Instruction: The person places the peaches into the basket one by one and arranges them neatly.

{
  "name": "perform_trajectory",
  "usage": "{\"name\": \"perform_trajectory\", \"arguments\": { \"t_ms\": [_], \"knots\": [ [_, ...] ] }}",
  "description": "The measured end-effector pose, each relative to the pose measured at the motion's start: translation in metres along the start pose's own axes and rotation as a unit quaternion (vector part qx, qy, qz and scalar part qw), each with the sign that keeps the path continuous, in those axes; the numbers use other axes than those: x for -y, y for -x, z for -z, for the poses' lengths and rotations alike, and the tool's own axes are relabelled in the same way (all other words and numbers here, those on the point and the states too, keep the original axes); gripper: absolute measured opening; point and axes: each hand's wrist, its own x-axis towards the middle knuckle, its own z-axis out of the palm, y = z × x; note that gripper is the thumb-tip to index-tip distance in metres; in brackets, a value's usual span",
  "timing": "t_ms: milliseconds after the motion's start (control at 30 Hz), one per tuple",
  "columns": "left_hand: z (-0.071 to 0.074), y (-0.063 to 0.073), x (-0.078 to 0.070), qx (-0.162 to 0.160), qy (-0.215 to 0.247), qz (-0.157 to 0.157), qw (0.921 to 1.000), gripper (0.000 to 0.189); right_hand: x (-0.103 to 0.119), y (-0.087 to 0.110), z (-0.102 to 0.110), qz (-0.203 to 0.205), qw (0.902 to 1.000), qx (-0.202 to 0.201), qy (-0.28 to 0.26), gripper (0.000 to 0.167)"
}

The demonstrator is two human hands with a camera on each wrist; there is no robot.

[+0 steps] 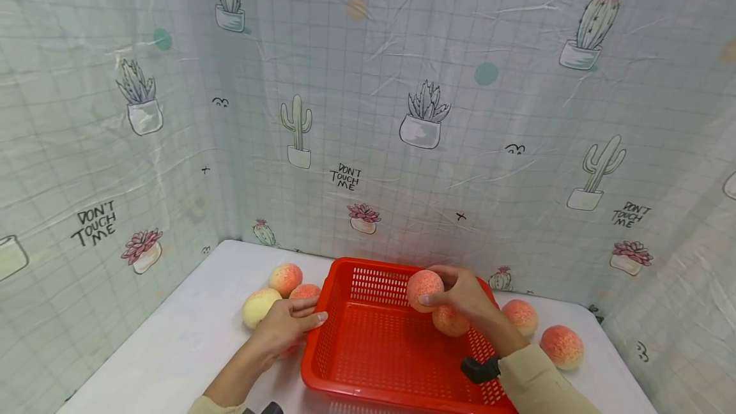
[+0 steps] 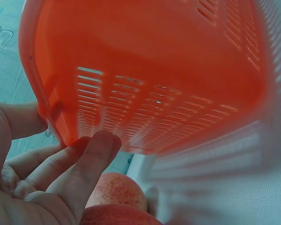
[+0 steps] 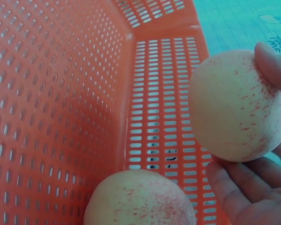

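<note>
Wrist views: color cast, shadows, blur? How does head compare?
Head: near-neutral color, faint sheen on the creased curtain; both wrist views: teal cast; left wrist: soft streaked shadows on the white tabletop, red basket soft along its right edge; right wrist: held peach reasonably clear.

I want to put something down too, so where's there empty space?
On the white table, between the left forearm and the patterned curtain. Also the floor of the red basket, left of the lower peach. It's crowded beside the basket: the left hand and peaches on one side, two more peaches on the other.
</note>
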Motion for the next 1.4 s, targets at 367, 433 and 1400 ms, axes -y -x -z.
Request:
{"name": "perform_trajectory", "arguments": {
  "t_ms": [367, 433, 1400],
  "knots": [
    [0.001, 0.001, -0.002, 0.002, 0.001, 0.003, 1.0000, 0.062, -0.003, -0.005, 0.005, 0.021, 0.9993, 0.030, -0.005, 0.063],
    [0.001, 0.001, -0.002, 0.008, 0.006, 0.001, 1.0000, 0.063, -0.004, -0.005, 0.005, 0.027, 0.9990, 0.037, 0.001, 0.063],
    [0.000, 0.001, -0.001, 0.006, 0.010, 0.003, 0.9999, 0.063, -0.011, -0.015, 0.003, 0.036, 0.9982, 0.042, 0.025, 0.062]
  ]
}}
